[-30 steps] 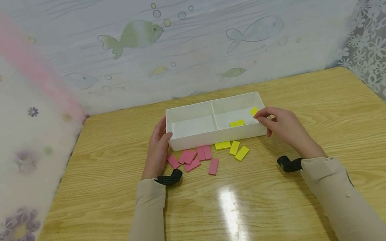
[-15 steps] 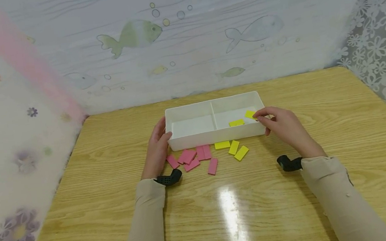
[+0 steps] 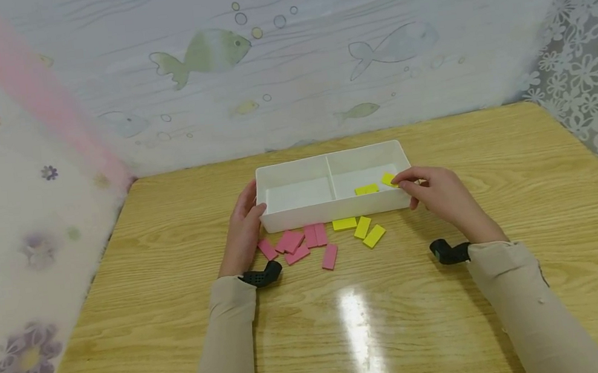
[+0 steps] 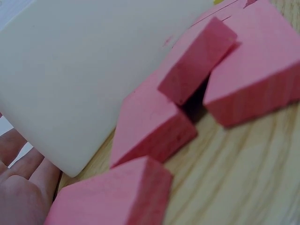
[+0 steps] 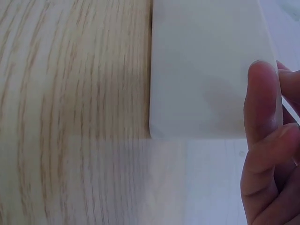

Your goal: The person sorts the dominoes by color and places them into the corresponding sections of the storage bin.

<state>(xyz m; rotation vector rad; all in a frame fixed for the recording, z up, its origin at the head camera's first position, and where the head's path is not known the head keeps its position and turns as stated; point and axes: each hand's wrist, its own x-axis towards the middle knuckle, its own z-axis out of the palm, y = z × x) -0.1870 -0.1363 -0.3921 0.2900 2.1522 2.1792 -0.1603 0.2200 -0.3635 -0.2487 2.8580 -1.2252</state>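
Pinching a yellow block (image 3: 388, 179) between thumb and fingertips, the right hand (image 3: 436, 193) holds it just above the floor of the right compartment of the white tray (image 3: 302, 215), beside a second yellow block (image 3: 367, 189) lying flat there. The contact point is small in the head view, so the exact grip appears to be a light two-finger pinch. The left hand (image 3: 243, 229) rests against the tray's left end, fingers curled round the corner. Compared with the frame one second earlier, the held block sits slightly lower and further left in the compartment; the left hand is unchanged. Pink blocks (image 3: 299, 244) and three yellow blocks (image 3: 360, 228) lie on the wooden table (image 3: 178, 284) just in front of the tray. Fish-patterned curtains (image 3: 208, 53) back the table.
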